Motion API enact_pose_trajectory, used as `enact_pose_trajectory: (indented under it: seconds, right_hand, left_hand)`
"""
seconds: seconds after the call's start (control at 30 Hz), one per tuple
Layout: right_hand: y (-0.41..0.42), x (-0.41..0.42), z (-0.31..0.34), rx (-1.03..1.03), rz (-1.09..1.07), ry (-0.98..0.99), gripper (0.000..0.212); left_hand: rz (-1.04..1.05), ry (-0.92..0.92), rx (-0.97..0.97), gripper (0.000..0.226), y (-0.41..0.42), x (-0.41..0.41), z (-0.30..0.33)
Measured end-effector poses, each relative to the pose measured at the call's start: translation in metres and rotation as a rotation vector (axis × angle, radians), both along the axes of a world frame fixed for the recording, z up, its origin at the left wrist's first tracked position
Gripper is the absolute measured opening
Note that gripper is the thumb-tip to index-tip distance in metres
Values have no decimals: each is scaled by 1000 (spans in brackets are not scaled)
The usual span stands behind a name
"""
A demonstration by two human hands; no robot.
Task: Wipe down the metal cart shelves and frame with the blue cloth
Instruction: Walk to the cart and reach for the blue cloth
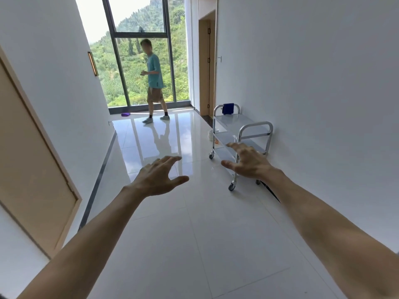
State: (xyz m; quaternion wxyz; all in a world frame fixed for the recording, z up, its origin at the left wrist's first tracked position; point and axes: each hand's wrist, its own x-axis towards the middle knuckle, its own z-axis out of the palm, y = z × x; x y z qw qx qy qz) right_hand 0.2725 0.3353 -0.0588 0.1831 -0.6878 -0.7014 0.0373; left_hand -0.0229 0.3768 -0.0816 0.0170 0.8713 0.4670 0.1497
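A metal cart (255,127) on castors stands against the right wall, some way ahead of me. Its shelves are bare steel, with a hoop handle at each end. The blue cloth (228,108) hangs folded over the far handle. My left hand (158,176) is stretched forward over the floor, fingers spread, holding nothing. My right hand (246,160) reaches out in front of the cart's near end, fingers apart and empty, and hides part of the lower shelves. Neither hand touches the cart.
A person in a teal shirt (154,80) walks by the tall window at the corridor's end. A purple item (125,114) lies on the glossy tiles there. A small white container (210,134) sits on the floor beside the cart. Doors line both walls.
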Motion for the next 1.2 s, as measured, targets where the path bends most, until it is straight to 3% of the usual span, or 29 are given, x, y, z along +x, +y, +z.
enact_pose_trajectory:
  seconds: [0.73,1.2]
  right_hand:
    - [414,61,-21,-40,55,54,73]
    - [697,69,-38,-59,-69,68,72]
  left_hand:
    - [99,-65,-81,76,379,59,-13]
    - [-43,-104,-130,77,687,78,-20]
